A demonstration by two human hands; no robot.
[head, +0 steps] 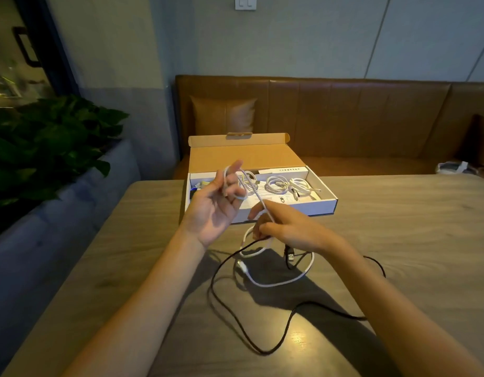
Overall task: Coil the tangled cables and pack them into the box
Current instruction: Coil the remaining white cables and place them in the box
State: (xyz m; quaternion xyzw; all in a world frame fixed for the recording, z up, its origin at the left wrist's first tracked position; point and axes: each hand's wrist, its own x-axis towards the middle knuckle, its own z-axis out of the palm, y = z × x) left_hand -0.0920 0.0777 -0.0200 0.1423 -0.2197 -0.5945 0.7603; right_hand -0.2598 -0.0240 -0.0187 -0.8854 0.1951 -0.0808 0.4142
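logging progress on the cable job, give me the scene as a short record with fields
left hand: raised, white cable looped round its fingers
right hand: lower, pinches the same white cable
white cable: the rest trails in loose loops on the table
black cable: uncoiled on the table, crosses the white cable
box: open, lid back, coils inside
status: two cables not yet packed

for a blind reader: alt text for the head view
Two hands hold a white cable: looped round fingers of the left hand, pinched by the right hand. A black cable lies loose on the table, near an open box holding coiled white cables.
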